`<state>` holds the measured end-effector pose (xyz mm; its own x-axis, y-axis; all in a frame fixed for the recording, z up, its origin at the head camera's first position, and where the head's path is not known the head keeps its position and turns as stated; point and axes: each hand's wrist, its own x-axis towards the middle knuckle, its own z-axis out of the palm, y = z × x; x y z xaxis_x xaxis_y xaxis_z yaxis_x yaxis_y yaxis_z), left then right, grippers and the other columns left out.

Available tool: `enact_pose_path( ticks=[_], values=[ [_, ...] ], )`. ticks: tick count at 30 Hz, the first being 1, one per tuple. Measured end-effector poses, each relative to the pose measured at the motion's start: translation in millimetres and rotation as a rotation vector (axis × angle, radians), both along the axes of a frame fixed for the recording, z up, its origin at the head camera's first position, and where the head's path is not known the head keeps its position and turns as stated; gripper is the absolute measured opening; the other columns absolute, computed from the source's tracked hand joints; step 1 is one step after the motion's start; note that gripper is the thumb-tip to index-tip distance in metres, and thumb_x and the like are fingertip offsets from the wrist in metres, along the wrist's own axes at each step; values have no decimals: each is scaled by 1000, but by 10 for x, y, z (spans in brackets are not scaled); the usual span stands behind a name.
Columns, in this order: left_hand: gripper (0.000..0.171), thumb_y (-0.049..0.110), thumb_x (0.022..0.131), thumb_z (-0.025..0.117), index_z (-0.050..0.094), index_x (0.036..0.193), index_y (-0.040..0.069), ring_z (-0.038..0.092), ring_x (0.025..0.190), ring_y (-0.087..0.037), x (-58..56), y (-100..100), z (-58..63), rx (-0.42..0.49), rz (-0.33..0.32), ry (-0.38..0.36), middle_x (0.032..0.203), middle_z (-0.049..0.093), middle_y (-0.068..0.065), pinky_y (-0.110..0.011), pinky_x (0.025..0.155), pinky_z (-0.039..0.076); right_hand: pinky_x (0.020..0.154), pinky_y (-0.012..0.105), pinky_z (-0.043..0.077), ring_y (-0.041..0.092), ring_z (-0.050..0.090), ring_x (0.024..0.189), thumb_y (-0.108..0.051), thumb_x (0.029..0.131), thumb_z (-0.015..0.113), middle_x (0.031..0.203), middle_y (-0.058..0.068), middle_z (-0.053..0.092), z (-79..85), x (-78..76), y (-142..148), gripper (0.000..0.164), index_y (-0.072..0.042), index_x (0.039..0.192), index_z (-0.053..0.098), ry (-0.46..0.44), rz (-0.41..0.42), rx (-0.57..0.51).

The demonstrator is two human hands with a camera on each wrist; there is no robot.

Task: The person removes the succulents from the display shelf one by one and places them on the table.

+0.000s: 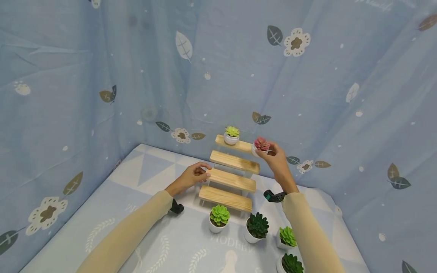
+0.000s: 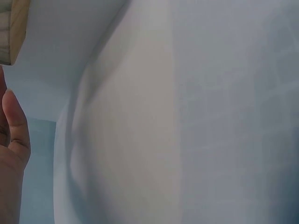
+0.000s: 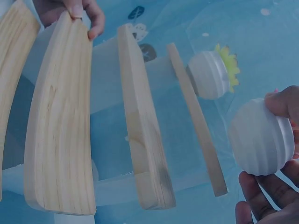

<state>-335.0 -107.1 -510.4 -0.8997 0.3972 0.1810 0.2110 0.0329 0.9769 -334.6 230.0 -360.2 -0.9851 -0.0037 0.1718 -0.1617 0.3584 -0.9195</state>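
My right hand (image 1: 279, 165) holds a red potted succulent (image 1: 261, 144) by its ribbed white pot, beside the right end of the top step of a wooden step stand (image 1: 232, 179). In the right wrist view, a gap shows between this white pot (image 3: 257, 140) and the top board (image 3: 198, 123). My left hand (image 1: 191, 176) pinches the left end of a lower step, thumb on top. A yellow-green potted succulent (image 1: 231, 136) sits on the top step's left end. The left wrist view catches only part of the left hand (image 2: 13, 135) beneath a board corner (image 2: 14, 32).
In front of the stand are a bright green potted succulent (image 1: 219, 217) and a dark green one (image 1: 257, 226). Two more green pots, one bright (image 1: 287, 237) and one dark (image 1: 291, 264), stand near the right forearm. A blue patterned curtain (image 1: 232, 76) hangs behind the table.
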Motion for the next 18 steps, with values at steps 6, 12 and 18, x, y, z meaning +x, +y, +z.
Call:
enact_pose_path(
  ticks=[6, 12, 18],
  values=[
    [37, 29, 100, 71, 61, 133, 17, 64, 95, -39, -21, 5, -26, 15, -20, 6, 107, 66, -15, -47, 87, 57, 100, 44, 43, 26, 49, 119, -43, 90, 81, 133, 11, 53, 38, 131, 79, 74, -9, 148, 49, -2, -5, 31],
    [38, 31, 100, 72, 61, 134, 17, 63, 96, -44, -20, -3, -17, 26, -34, 12, 106, 66, -15, -54, 89, 55, 99, 46, 42, 28, 49, 121, -47, 90, 80, 136, 12, 53, 37, 227, 153, 75, -11, 147, 49, 9, -3, 71],
    [37, 29, 100, 71, 61, 134, 17, 63, 97, -43, -10, -1, -13, 21, -24, 7, 107, 66, -14, -56, 91, 54, 100, 49, 45, 28, 50, 121, -46, 89, 82, 137, 11, 54, 17, 336, 181, 76, -12, 148, 49, 5, 16, 73]
  ],
)
